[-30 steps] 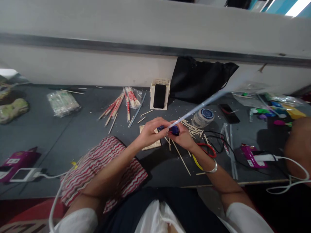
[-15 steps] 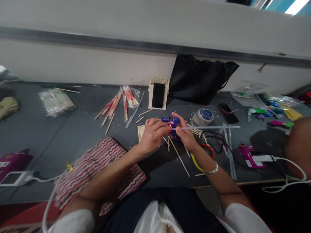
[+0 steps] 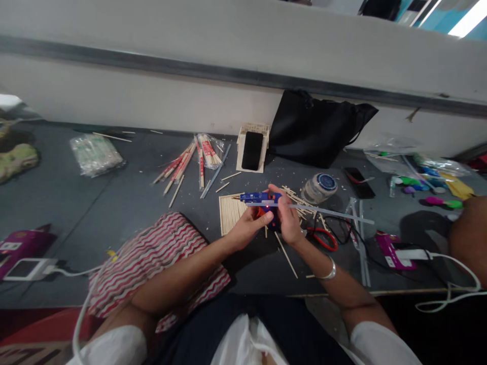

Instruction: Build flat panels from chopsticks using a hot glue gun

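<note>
Between my hands is a blue glue gun (image 3: 253, 196), its nozzle pointing left and a small red light glowing on its side. My left hand (image 3: 249, 225) is closed around its handle and orange trigger from below. Fingers of my right hand (image 3: 289, 218) wrap the rear of the gun and pinch a long clear glue stick (image 3: 327, 210), which lies across the gun's side and sticks out to the right. Beneath the nozzle, a flat panel of joined wooden sticks (image 3: 229, 215) rests on the table. Loose sticks (image 3: 287, 256) lie below my right hand.
A lidded jar (image 3: 318, 188) and red-handled scissors (image 3: 323, 239) lie to the right. Behind stand a phone (image 3: 252, 150) on a stick-built stand and a black bag (image 3: 321, 129). Chopstick packs (image 3: 208, 152) and a striped cushion (image 3: 152, 258) are at left. Another person's arm (image 3: 470, 243) shows at right.
My left hand has moved from the gun's front down to its handle, uncovering the nozzle and stick panel. The glue stick now slants down to the right.
</note>
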A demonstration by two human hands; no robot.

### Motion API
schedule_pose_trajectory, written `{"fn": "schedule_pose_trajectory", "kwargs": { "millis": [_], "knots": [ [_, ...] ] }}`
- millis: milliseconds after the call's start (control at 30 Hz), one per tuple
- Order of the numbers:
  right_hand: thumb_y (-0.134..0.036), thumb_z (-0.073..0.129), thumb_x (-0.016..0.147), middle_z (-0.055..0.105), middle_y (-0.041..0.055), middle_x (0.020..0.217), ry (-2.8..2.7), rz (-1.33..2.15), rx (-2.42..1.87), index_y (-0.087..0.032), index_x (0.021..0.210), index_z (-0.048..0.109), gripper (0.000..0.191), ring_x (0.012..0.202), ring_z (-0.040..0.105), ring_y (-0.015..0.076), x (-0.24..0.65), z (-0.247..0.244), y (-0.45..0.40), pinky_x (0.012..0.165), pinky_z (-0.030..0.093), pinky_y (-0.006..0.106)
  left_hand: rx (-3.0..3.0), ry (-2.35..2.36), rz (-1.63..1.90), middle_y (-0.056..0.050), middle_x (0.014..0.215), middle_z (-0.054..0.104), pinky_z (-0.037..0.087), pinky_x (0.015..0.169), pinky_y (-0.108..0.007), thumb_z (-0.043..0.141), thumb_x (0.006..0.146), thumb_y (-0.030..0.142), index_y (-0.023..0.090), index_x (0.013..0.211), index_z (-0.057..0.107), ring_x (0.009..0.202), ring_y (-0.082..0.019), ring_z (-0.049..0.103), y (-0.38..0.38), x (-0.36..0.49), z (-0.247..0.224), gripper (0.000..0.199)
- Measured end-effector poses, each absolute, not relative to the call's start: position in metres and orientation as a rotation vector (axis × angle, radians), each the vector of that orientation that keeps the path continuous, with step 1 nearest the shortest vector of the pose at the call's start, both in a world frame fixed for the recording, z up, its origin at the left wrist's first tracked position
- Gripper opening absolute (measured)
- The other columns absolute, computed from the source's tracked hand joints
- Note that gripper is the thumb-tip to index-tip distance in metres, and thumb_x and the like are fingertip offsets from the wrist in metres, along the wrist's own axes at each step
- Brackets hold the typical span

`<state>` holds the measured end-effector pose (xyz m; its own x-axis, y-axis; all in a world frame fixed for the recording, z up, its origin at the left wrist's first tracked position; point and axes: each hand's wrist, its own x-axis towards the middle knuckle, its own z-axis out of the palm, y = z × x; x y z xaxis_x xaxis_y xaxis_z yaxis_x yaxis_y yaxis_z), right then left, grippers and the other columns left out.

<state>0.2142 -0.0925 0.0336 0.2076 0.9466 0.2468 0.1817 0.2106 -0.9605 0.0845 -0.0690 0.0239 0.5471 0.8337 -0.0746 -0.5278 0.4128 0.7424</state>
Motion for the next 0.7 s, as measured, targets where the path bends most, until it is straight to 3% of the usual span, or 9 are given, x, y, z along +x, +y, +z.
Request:
{"fn": "schedule_pose_trajectory", "kwargs": {
  "millis": [100, 233, 367, 433, 700],
  "knots": [
    [-0.062, 0.040, 0.101, 0.069, 0.0102, 0.128, -1.406, 0.700, -1.294, -0.025, 0.135, 0.060, 0.054, 0.117, 0.065, 0.0240, 0.210, 0.031, -0.098, 0.105, 0.051, 0.045, 0.624, 0.489, 0.865, 0.002, 0.085, 0.072, 0.049, 0.069, -0.023, 0.097, 0.060, 0.039, 0.020, 0.096, 0.074, 0.073, -0.011, 0.063, -0.069, 0.083, 0.024, 0.047],
    [-0.057, 0.038, 0.102, 0.069, 0.0107, 0.121, -1.454, 0.558, -1.343, -0.024, 0.138, 0.057, 0.051, 0.107, 0.066, 0.0245, 0.217, 0.037, -0.101, 0.094, 0.054, 0.045, 0.492, 0.489, 0.854, 0.002, 0.081, 0.072, 0.051, 0.065, -0.023, 0.097, 0.059, 0.033, 0.019, 0.091, 0.070, 0.067, -0.011, 0.064, -0.063, 0.076, 0.027, 0.045],
    [-0.049, 0.043, 0.103, 0.065, 0.0015, 0.079, -1.333, 0.390, -1.249, -0.024, 0.104, 0.066, 0.034, 0.068, 0.060, 0.0174, 0.229, 0.048, -0.106, 0.066, 0.051, 0.035, 0.453, 0.436, 0.863, 0.000, 0.073, 0.067, 0.051, 0.061, -0.023, 0.095, 0.063, 0.037, 0.016, 0.080, 0.065, 0.061, -0.010, 0.060, -0.056, 0.067, 0.032, 0.040],
    [-0.045, 0.044, 0.103, 0.059, -0.0013, 0.069, -1.320, 0.312, -1.163, -0.024, 0.093, 0.064, 0.031, 0.060, 0.054, 0.0157, 0.234, 0.053, -0.109, 0.060, 0.046, 0.033, 0.458, 0.411, 0.875, 0.000, 0.073, 0.066, 0.049, 0.059, -0.024, 0.095, 0.062, 0.041, 0.015, 0.078, 0.065, 0.058, -0.009, 0.057, -0.054, 0.064, 0.034, 0.042],
    [-0.034, 0.046, 0.100, 0.064, 0.0017, 0.079, -1.569, 0.197, -1.178, -0.025, 0.097, 0.063, 0.019, 0.072, 0.061, 0.0194, 0.233, 0.058, -0.118, 0.065, 0.049, 0.035, 0.510, 0.402, 0.840, 0.000, 0.069, 0.062, 0.046, 0.056, -0.024, 0.096, 0.059, 0.046, 0.015, 0.076, 0.063, 0.055, -0.008, 0.052, -0.058, 0.062, 0.037, 0.048]
  ]
}}
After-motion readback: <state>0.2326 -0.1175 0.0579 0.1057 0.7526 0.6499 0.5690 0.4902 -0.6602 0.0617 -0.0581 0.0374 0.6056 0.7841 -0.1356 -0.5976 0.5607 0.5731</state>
